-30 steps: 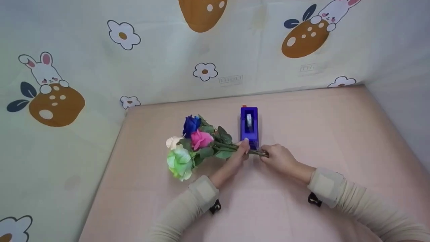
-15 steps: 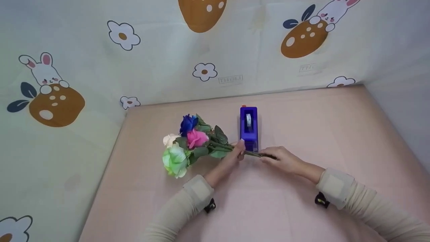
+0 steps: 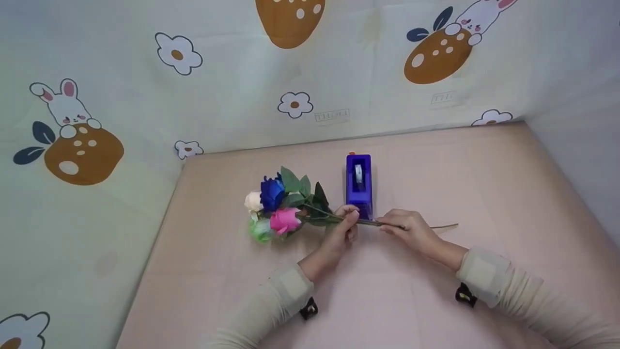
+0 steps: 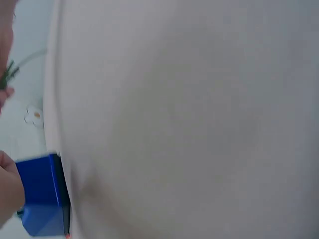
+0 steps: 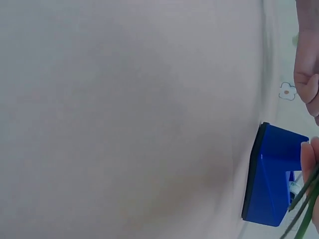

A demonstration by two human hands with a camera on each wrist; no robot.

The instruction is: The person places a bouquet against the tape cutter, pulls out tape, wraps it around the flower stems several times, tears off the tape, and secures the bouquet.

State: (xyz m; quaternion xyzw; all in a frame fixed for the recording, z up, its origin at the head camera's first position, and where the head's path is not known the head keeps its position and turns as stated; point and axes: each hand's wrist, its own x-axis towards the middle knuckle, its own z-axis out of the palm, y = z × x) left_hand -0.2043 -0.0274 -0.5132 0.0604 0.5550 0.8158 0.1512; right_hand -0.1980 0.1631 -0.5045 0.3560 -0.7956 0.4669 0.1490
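I have one pale pink table spread beneath both hands. Above it, one bunch of flowers extends to the left of the left hand, which grips its stems; the right hand pinches them nearer the cut ends. I judge the bunch light, its stems springy and slightly slippery, so I favour the bare stretch between the hands. One blue tape dispenser stands just beyond that gap, likely heavier. I count four blooms, probably soft and easily crushed: one blue bloom, one pink bloom, one green bloom, one cream bloom. The dispenser carries one tape roll. One thin stem end pokes past the right hand; I cannot count the rest.
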